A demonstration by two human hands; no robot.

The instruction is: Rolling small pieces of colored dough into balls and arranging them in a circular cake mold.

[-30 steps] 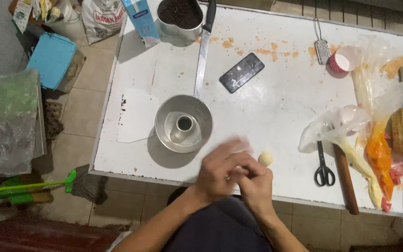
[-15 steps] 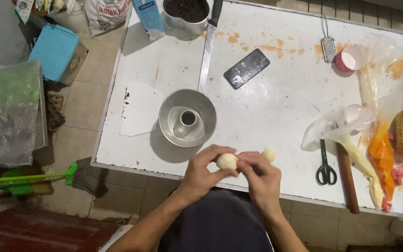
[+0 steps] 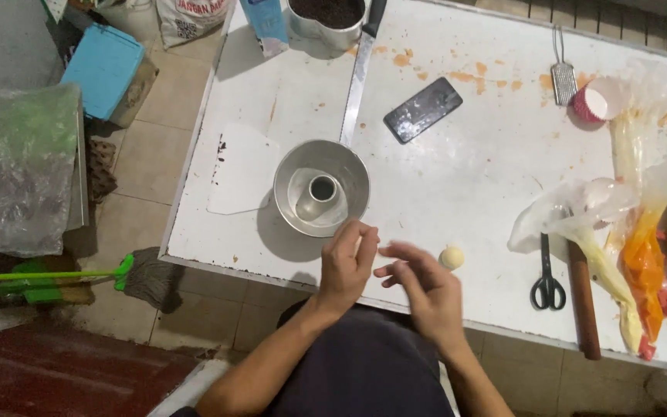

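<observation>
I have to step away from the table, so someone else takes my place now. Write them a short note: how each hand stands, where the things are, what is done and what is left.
Left hand: fingers curled at the table's near edge, by the ring-shaped metal mould; whether it holds dough is hidden.
Right hand: open, blurred, fingers spread, holding nothing visible.
Things: one small dough ball lies on the table just right of the right hand. The mould looks bare inside. Scissors and a rolling pin lie further right, beside plastic bags.
Done: one ball shaped and set down.
Left: nothing is in the mould yet.
</observation>
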